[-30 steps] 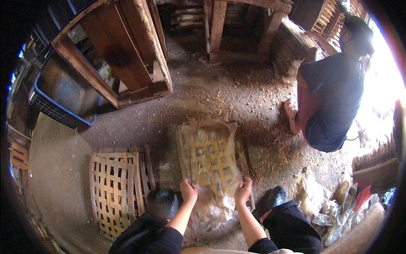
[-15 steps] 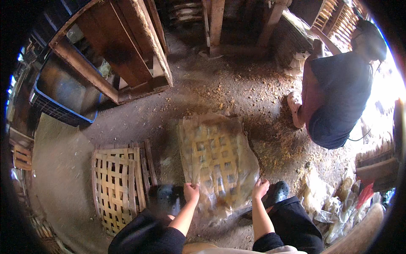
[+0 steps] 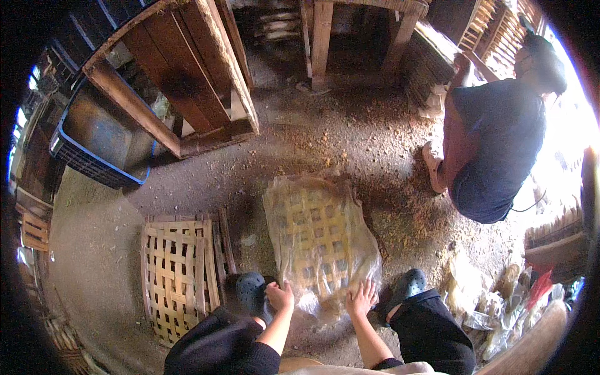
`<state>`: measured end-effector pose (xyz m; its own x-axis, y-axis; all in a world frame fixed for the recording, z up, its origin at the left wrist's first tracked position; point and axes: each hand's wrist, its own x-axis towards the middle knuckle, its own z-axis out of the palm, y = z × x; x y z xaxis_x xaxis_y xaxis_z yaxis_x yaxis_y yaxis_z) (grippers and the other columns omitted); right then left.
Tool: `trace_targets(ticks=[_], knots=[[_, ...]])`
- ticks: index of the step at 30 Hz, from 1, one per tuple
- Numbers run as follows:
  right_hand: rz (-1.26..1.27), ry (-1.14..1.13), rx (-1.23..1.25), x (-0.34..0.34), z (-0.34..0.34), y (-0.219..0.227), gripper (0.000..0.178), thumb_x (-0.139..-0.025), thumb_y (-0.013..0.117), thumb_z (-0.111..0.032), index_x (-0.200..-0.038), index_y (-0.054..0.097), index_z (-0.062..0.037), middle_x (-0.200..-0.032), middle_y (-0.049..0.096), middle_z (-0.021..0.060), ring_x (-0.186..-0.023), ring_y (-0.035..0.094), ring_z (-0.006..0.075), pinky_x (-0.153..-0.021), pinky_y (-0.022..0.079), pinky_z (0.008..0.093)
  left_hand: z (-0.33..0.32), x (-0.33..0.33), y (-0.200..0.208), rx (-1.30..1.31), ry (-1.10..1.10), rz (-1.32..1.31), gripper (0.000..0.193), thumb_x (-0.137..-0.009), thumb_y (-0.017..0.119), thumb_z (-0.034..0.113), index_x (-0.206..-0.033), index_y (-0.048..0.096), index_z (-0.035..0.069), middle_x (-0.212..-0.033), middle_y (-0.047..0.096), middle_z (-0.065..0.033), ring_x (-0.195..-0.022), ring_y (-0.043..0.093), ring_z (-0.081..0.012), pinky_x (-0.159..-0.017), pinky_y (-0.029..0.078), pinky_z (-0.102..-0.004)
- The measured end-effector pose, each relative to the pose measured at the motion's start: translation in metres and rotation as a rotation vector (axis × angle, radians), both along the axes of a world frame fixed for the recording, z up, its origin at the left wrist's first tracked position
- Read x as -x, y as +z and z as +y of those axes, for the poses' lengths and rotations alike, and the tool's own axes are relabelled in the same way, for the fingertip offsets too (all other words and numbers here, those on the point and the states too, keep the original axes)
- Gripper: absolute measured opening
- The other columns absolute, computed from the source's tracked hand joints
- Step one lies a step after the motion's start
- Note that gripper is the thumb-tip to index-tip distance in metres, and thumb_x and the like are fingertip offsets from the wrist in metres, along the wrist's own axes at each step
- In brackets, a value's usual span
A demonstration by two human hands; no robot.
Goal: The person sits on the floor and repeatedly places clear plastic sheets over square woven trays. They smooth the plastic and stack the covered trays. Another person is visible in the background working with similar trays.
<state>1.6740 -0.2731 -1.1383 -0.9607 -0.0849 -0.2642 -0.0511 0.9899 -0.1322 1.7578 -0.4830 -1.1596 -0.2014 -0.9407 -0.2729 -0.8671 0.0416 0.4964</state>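
Near centre on the floor (image 3: 200,184), over a woven panel (image 3: 310,219), lies thin plastic sheeting (image 3: 365,247), likely light, slippery; I'd pinch its near corners; right grip (image 3: 362,299) splayed flat, left grip's (image 3: 280,297) closure I can't tell

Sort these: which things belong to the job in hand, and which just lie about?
Job in hand: clear plastic sheet; woven panel beneath it; left hand and right hand at the sheet's near edge.

Apparently just lying about: second woven panel, at left, untouched; crumpled plastic, lower right; blue-rimmed crate; wooden frame.
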Motion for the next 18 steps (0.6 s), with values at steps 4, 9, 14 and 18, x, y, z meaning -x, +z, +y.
trace_targets(ticks=[4, 9, 14, 18], knots=[[-0.152, -0.144, -0.045, 0.004, 0.003, 0.017, 0.065, -0.075, 0.055, -0.039, -0.13, 0.031, -0.0125, -0.141, 0.013, 0.0132, -0.13, 0.006, 0.0309, -0.101, 0.012, 0.0484, -0.043, 0.003, -0.003, 0.259, -0.078, 0.011, 0.034, -0.074, 0.059, 0.027, -0.09, 0.05, -0.001, -0.092, 0.052, -0.0168, -0.09, 0.049, -0.0317, -0.079, 0.039, -0.0399], [-0.178, -0.009, -0.077, 0.004, 0.014, 0.033, 0.055, -0.074, 0.056, -0.035, -0.121, 0.042, -0.0096, -0.129, 0.033, 0.0156, -0.121, 0.026, 0.0306, -0.094, 0.028, 0.0459, -0.252, 0.0, 0.079, 0.281, 0.195, 0.315, 0.037, -0.083, 0.049, 0.031, -0.087, 0.054, -0.005, -0.092, 0.059, -0.0209, -0.085, 0.057, -0.033, -0.073, 0.043, -0.0417], [-0.048, 0.115, 0.088, -0.014, 0.074, -0.011, 0.024, -0.069, 0.056, -0.023, -0.08, 0.058, -0.0021, -0.078, 0.056, 0.0132, -0.074, 0.052, 0.0267, -0.065, 0.042, 0.0387, -0.368, -0.072, 0.223, 0.146, 0.134, 0.178, 0.038, -0.082, 0.049, 0.033, -0.086, 0.059, -0.003, -0.079, 0.062, -0.0164, -0.077, 0.059, -0.0302, -0.068, 0.044, -0.0413], [-0.08, 0.157, 0.047, -0.052, 0.077, 0.035, 0.021, -0.074, 0.047, -0.019, -0.075, 0.06, -0.0012, -0.074, 0.058, 0.0133, -0.069, 0.056, 0.0263, -0.062, 0.044, 0.0366, -0.35, -0.198, 0.211, -0.051, 0.228, -0.002, 0.04, -0.081, 0.052, 0.032, -0.098, 0.055, -0.003, -0.096, 0.058, -0.0204, -0.087, 0.055, -0.0334, -0.077, 0.043, -0.0414]])
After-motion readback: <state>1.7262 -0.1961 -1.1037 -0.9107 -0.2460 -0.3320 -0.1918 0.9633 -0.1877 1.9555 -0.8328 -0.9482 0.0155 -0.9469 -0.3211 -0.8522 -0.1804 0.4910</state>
